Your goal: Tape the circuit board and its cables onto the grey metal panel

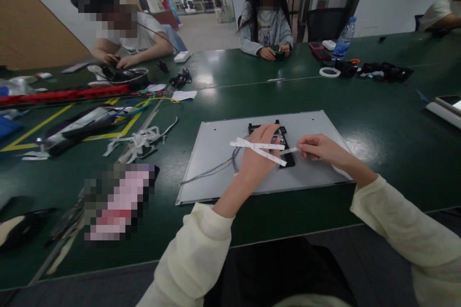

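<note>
My left hand (260, 151) bends over a black frame (289, 157) with a small circuit board (278, 138), its fingers curved onto the frame and its thumb hidden. Two narrow white tape strips (257, 146) lie crossed over the back of that hand. Between the closed fingertips of my right hand (312, 147) is the end of another pale strip (290, 150), which reaches left to the frame. Under both hands is a flat light-grey panel (212, 153). Thin grey cables (211, 171) run from near the frame to the panel's left edge.
Left of the panel lie a heap of white strips (140, 141), a phone-like slab (122, 201) and bundled cables (180, 78). A tape roll (329, 72) and a water bottle (345, 41) stand at the far right. Two people sit across the green table (234, 81), another at far right.
</note>
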`<state>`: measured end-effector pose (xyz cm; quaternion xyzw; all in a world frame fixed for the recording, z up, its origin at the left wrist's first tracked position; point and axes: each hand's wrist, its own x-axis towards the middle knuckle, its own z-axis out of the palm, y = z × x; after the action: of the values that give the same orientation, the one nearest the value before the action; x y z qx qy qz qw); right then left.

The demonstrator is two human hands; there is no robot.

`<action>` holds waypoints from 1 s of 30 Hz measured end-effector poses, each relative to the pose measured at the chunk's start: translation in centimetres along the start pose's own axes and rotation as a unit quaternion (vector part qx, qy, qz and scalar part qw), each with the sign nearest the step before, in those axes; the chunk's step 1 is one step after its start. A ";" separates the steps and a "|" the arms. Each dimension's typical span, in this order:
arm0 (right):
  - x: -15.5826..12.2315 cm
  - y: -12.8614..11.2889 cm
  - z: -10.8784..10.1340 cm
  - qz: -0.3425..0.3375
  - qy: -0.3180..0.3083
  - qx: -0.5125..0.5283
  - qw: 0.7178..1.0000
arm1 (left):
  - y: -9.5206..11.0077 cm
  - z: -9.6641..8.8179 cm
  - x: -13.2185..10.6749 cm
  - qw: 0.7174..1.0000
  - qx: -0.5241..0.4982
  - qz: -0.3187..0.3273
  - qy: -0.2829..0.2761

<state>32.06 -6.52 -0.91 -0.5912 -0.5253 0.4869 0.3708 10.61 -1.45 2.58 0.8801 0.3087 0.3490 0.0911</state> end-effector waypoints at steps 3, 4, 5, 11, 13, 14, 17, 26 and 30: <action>0.1 0.4 0.3 -0.006 0.036 -0.032 0.999 | 1.1 0.3 -1.7 0.999 0.022 0.010 -0.023; 0.2 0.4 0.4 -0.012 0.047 -0.046 0.998 | 1.5 0.5 -2.4 0.999 0.027 0.012 -0.037; 0.1 0.5 0.5 -0.020 0.057 -0.064 0.996 | 2.0 0.7 -3.1 0.998 0.031 0.012 -0.057; -0.5 0.2 1.2 -0.085 0.138 -0.239 0.957 | 5.2 2.4 -6.7 0.993 0.071 -0.043 -0.085; -0.6 0.1 1.7 -0.105 0.171 -0.304 0.931 | 5.5 2.9 -7.1 0.991 0.087 -0.056 -0.081; -0.6 0.1 2.0 -0.113 0.184 -0.333 0.918 | 5.6 3.1 -7.1 0.991 0.094 -0.058 -0.078; -0.7 0.0 3.1 -0.110 0.204 -0.409 0.882 | 5.4 3.4 -7.0 0.989 0.114 -0.055 -0.076; -1.9 -0.9 5.1 -0.038 0.233 -0.526 0.817 | 5.2 4.3 -7.4 0.986 0.146 -0.046 -0.061; -2.1 -1.1 5.2 -0.033 0.246 -0.524 0.815 | 5.4 4.1 -7.4 0.986 0.143 -0.053 -0.065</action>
<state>26.79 -8.75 -0.84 -0.7785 -0.6113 -0.0363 0.1375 11.73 -9.99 -2.52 0.8875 0.3948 0.2378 0.0023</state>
